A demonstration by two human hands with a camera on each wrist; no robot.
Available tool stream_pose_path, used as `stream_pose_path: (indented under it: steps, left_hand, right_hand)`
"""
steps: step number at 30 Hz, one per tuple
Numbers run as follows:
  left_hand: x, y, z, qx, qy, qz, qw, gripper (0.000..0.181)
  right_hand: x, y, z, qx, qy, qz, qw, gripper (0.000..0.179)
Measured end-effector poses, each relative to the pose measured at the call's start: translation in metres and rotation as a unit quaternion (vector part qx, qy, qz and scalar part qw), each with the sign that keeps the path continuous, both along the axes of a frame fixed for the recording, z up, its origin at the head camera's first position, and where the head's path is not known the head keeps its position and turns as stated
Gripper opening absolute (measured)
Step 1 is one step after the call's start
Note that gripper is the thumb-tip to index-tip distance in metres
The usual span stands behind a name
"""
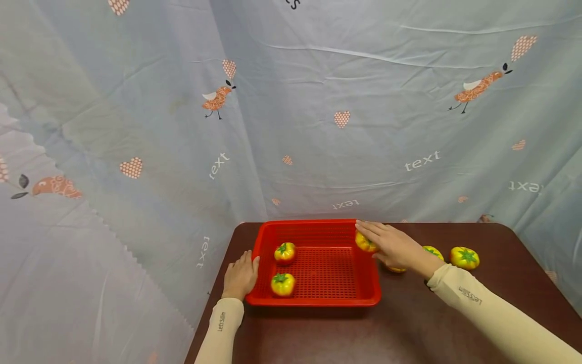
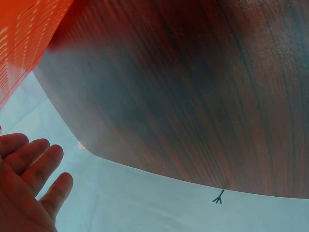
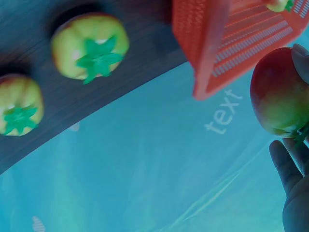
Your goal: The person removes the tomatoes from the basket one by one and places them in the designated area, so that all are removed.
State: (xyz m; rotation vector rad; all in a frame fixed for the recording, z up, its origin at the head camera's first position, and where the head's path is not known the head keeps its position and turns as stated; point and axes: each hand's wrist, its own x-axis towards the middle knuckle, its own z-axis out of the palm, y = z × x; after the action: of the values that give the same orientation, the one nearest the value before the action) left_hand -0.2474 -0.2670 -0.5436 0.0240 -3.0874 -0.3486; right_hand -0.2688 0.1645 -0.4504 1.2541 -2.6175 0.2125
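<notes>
My right hand (image 1: 400,246) grips a yellow-red tomato (image 1: 365,242) with a green star-shaped stem top, over the right edge of the red plastic basket (image 1: 313,303). The right wrist view shows the same tomato (image 3: 275,94) between thumb and fingers. Against the basket's left rim lies my left hand (image 1: 241,275), its fingers extended; in the left wrist view those fingers (image 2: 43,164) look straight and hold nothing. Inside the basket, on its left side, sit two tomatoes, one at the back (image 1: 285,254) and one at the front (image 1: 283,285).
Right of the basket, a tomato (image 1: 465,258) stands on the dark wooden table (image 1: 432,318). Another tomato (image 1: 434,251) and a third (image 1: 397,270) are partly hidden by my right hand. A patterned grey curtain (image 1: 309,126) hangs behind the table.
</notes>
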Motion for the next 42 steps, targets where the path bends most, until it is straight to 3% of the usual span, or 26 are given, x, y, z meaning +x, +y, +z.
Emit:
stream_pose_path:
  steps: [10, 23, 27, 34, 42]
  left_hand:
    - [-0.001, -0.001, -0.002, -0.004, 0.008, -0.008, 0.9999, 0.058]
    - [-0.001, -0.001, 0.001, 0.001, 0.031, -0.007, 0.9995, 0.056]
    - [-0.001, -0.002, 0.000, 0.003, 0.022, -0.002, 0.9998, 0.057]
    - [0.001, -0.001, 0.001, 0.002, 0.009, -0.002, 1.0000, 0.057]
    - [0.001, 0.000, 0.002, 0.002, 0.006, 0.001, 1.0000, 0.057]
  right_hand:
    - [0.018, 0.037, -0.020, -0.014, 0.034, 0.032, 0.9988, 0.093]
    - [0.044, 0.060, -0.070, -0.018, 0.057, 0.075, 0.9954, 0.092]
    - [0.050, 0.064, -0.086, -0.018, 0.056, 0.090, 0.9942, 0.093]
    - [0.055, 0.068, -0.108, 0.006, 0.038, 0.079, 0.9961, 0.090]
    - [0.061, 0.070, -0.119, 0.025, 0.016, 0.078, 0.9965, 0.094]
